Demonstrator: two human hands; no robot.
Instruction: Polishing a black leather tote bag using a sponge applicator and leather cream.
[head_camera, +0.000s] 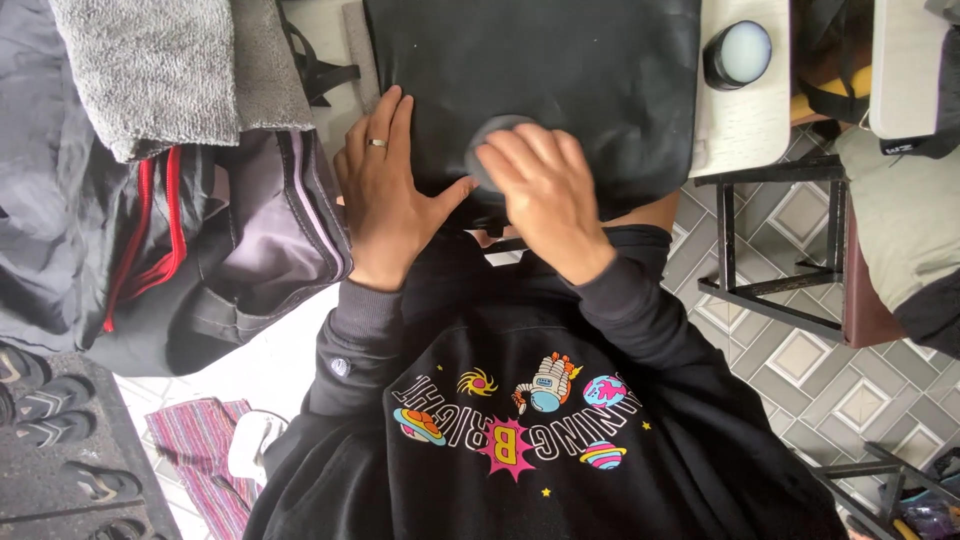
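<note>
A black leather-like sheet (560, 60) lies spread in front of me. My left hand (385, 190), with a ring on one finger, rests flat and open on the sheet's left edge. My right hand (545, 195) is closed over a round grey pad (490, 135) and presses it onto the sheet just beside the left thumb. Most of the pad is hidden under the fingers. My black sweatshirt with colourful cartoon prints (520, 410) fills the lower middle.
A grey and red open bag (220, 240) and grey towel (150, 65) lie at left. A round tin with a pale lid (738, 55) sits on a white surface at upper right. Black metal stool frame (770, 240), tiled floor, sandals (50, 400) at lower left.
</note>
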